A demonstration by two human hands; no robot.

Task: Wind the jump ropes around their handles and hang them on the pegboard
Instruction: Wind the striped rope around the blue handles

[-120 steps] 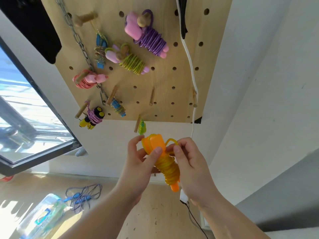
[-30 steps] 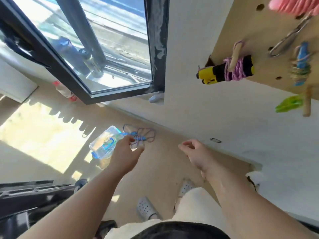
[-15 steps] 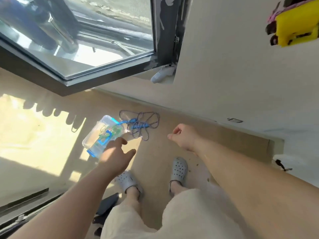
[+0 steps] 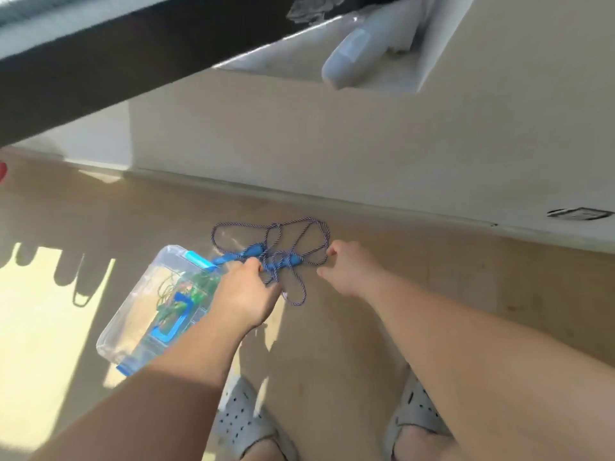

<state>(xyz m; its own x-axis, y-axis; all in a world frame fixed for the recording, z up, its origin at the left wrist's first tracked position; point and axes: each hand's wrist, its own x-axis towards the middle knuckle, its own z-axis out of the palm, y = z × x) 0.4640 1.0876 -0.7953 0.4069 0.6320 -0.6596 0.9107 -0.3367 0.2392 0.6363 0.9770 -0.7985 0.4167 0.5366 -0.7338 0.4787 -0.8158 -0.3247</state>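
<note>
At the far left edge I see a sliver of a red object (image 4: 2,171) on the sunlit floor (image 4: 332,344). Above it, a dark window frame (image 4: 100,61) crosses the upper left of the frame. In the left centre a clear plastic box (image 4: 126,327) with blue latches lies on the floor, with green cord (image 4: 196,284) coiled inside. If the box carries a label, it is too blurred for me to read.

The left hand (image 4: 244,294) sits over the box's upper right corner. Its fingers are bent down onto the tangle of the blue jump rope (image 4: 299,241), with the thumb apart from them. I cannot tell whether it has closed on a handle. The rope lies unwound in loose loops at centre frame, beside the box and near the wall (image 4: 299,134).

Just right of the loops, the right hand (image 4: 349,267) hangs with its fingers loosely curled, holding nothing. Grey perforated clogs (image 4: 243,424) show at the bottom, and a wall plate (image 4: 579,213) sits at far right.
</note>
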